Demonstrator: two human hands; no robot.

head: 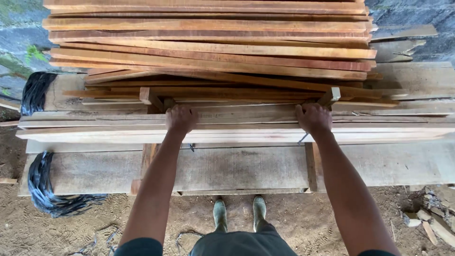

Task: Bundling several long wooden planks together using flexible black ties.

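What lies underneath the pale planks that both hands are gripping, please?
Under the pale planks, gripped by the left hand and right hand, sits a wide grey board crossed by two reddish wooden battens. Whatever lies below that board is hidden.

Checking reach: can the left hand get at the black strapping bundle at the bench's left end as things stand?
Probably yes. The left hand rests on the pale planks, and nothing lies between it and the black strapping hanging at the bench end. It sits far left and lower, so likely a stretch or sidestep.
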